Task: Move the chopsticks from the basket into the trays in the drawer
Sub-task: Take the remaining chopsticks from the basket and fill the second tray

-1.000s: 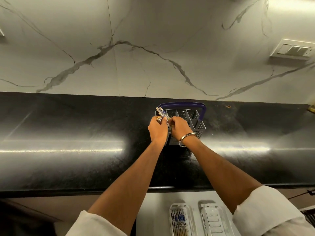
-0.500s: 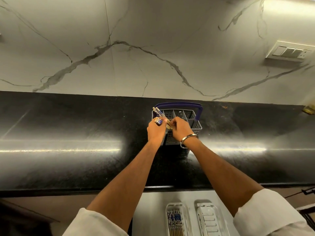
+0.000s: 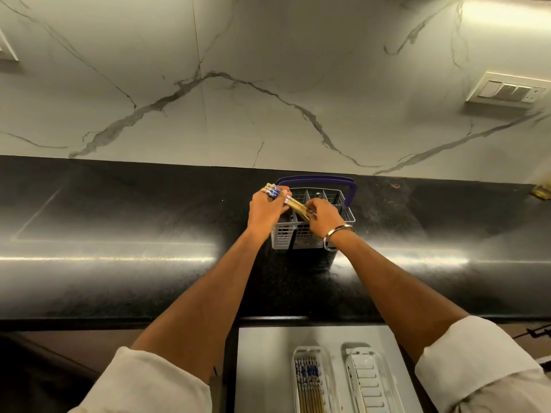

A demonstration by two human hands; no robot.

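Lifted higher since earlier, chopsticks (image 3: 286, 200) lie clasped in both closed hands, left hand (image 3: 266, 212) and right hand (image 3: 325, 216); grey basket (image 3: 301, 237) at frame centre.

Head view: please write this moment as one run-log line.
left hand: grips chopsticks | right hand: holds their lower ends | basket: on counter | left tray: has chopsticks | right tray: empty
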